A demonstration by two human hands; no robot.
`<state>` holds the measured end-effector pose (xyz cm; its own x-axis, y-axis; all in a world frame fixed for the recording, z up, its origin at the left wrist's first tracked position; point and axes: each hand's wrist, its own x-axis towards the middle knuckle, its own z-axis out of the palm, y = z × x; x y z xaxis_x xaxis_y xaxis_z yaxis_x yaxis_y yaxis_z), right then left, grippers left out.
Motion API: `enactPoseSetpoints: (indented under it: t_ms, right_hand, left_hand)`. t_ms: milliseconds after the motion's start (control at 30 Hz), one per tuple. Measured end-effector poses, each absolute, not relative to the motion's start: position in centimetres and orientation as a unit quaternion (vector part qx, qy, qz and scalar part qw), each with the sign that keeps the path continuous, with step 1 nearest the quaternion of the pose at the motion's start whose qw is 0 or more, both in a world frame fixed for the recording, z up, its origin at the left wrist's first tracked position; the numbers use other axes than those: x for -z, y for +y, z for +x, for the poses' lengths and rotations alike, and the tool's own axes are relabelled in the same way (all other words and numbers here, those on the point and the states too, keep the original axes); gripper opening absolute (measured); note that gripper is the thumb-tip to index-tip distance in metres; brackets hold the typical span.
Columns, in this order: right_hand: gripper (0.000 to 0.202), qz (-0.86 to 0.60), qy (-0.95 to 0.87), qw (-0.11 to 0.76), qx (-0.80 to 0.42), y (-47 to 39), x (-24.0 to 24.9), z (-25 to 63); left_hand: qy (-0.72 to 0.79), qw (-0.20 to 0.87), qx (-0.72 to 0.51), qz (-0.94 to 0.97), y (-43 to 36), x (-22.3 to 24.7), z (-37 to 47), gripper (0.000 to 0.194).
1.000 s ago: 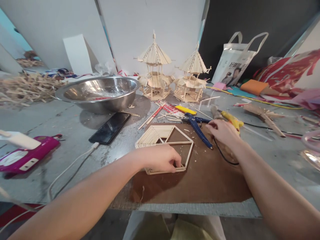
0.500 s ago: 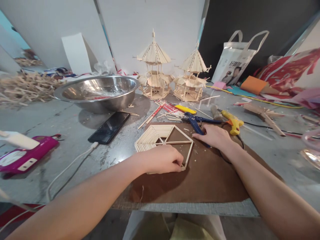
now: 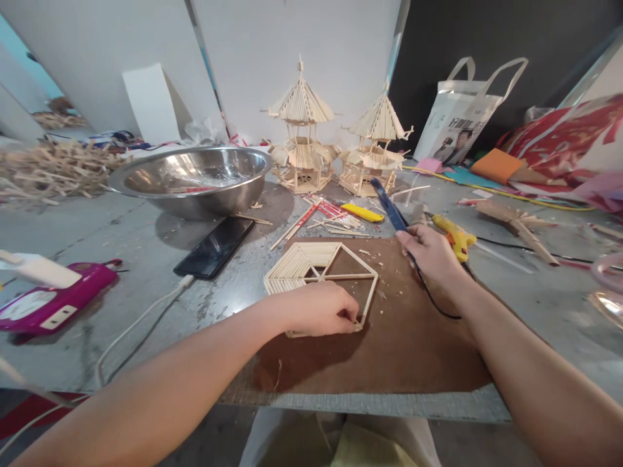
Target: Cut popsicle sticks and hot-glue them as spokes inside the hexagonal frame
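Note:
My left hand [image 3: 324, 308] rests over the near side of a hexagonal frame of thin wooden sticks [image 3: 287, 264]. Its thumb and fingers are pinched together at the frame's near right corner. Rows of sticks fill the left part of the frame, while the right part shows bare ribs; the hand hides some of the near side. To the right, my right hand [image 3: 431, 250] is closed around blue-handled pliers [image 3: 389, 206], raised at a slant off the table. Their far end points up toward the stick pavilions, and the jaws do not show clearly.
Under the frame lies a brown mat [image 3: 389, 363]. Beyond are loose sticks [image 3: 341, 220], a yellow utility knife [image 3: 363, 212] and two stick pavilions [image 3: 302, 155]. A yellow glue gun [image 3: 455, 237] with a cord sits right; a steel bowl [image 3: 195, 204], phone [image 3: 214, 250] and purple power strip [image 3: 82, 292] are left.
My right hand has gripped the blue-handled pliers and lifted them from the table, swinging them upright and slightly right. My left hand stays at the same corner of the stick frame.

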<state>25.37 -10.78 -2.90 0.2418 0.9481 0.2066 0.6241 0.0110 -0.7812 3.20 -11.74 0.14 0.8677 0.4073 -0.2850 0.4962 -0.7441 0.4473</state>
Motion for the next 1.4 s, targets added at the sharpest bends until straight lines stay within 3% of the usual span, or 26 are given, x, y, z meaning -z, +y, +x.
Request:
enactPoseSetpoints:
  t_ms: [133, 267, 400, 633, 767, 1400]
  right_hand:
    - [0.025, -0.535, -0.51, 0.567, -0.363, -11.3, 2.2, 25.1]
    - [0.019, -0.447, -0.486, 0.617, -0.429, -11.6, 1.7, 25.3]
    - [0.007, -0.426, -0.472, 0.616, -0.464, -11.7, 1.8, 25.7]
    - [0.015, -0.353, -0.476, 0.642, -0.487, -11.6, 1.9, 25.9]
    - [0.007, -0.327, -0.494, 0.637, -0.493, -11.8, 1.8, 25.9]
    - [0.003, -0.352, -0.489, 0.638, -0.479, -11.8, 1.9, 25.8]
  left_hand:
    - [0.23, 0.269, 0.089, 0.931, -11.6, 0.0, 3.2, 0.016]
    - [0.222, 0.273, 0.088, 0.932, -11.5, 0.2, 3.3, 0.014]
    - [0.22, 0.283, 0.09, 0.929, -11.4, 0.4, 3.3, 0.012]
    - [0.221, 0.287, 0.079, 0.929, -11.4, 0.6, 3.2, 0.013]
    - [0.221, 0.276, 0.071, 0.933, -11.6, 0.5, 3.2, 0.014]
    - [0.242, 0.252, 0.074, 0.934, -11.8, 0.4, 3.2, 0.019]
